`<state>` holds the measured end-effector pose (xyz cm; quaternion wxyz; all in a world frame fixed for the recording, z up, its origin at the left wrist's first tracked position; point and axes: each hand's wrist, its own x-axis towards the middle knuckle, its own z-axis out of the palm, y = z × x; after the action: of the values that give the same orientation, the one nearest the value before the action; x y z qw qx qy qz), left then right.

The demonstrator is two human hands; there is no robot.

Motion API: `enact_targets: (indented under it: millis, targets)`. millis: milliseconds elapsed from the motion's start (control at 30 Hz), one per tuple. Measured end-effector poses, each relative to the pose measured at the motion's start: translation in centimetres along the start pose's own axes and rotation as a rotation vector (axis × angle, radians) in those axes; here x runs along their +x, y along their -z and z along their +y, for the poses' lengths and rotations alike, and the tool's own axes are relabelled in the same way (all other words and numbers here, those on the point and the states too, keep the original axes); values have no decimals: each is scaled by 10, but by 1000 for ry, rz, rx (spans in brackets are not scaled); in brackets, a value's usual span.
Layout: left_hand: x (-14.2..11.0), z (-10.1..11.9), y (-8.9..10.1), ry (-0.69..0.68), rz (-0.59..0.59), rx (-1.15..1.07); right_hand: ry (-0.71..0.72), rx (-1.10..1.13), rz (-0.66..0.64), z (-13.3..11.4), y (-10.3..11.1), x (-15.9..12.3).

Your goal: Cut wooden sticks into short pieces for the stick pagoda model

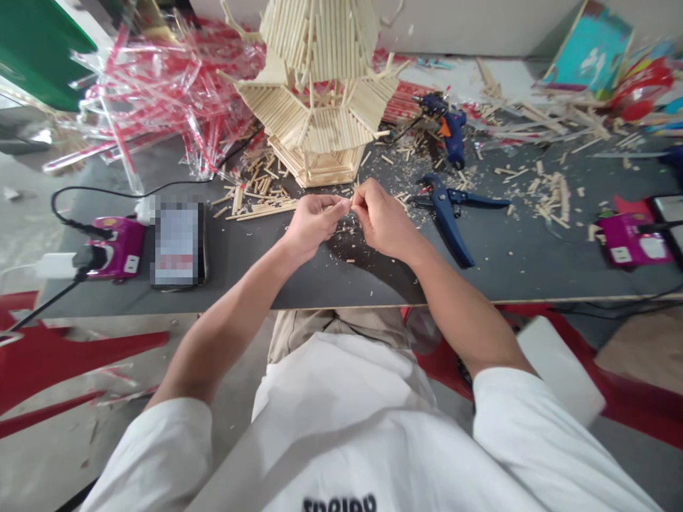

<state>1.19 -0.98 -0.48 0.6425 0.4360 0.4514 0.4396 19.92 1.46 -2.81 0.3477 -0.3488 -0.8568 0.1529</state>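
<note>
My left hand (317,222) and my right hand (380,217) meet fingertip to fingertip above the table, in front of a pagoda-like model (334,128) built from thin wooden sticks. Both are closed in a pinch. Something small and pale, perhaps a bit of wooden stick, shows between the fingertips, too small to make out surely. Left of the model's base lie cut stick pieces (261,178), with a few longer sticks (265,210) near my left hand. A blue-handled cutter (448,220) rests to the right of my right hand, and a blue glue gun (453,139) stands behind it.
A phone (178,245) and a purple power adapter (120,245) with cables sit at the left; another purple adapter (632,240) is at the right. Red and clear plastic wrappers (160,92) pile up behind. Wood scraps (558,195) litter the dark table (240,288).
</note>
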Motion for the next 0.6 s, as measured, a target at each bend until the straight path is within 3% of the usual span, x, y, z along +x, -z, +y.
enact_targets:
  millis: [167, 400, 600]
  targets:
    - [0, 8, 9, -34, 41, -59, 2, 21, -35, -7, 2, -1]
    - [-5, 17, 14, -37, -76, -77, -80, 63, 156, 11, 13, 1]
    - [-7, 19, 16, -55, -147, -70, -97, 111, 164, 1, 16, 4]
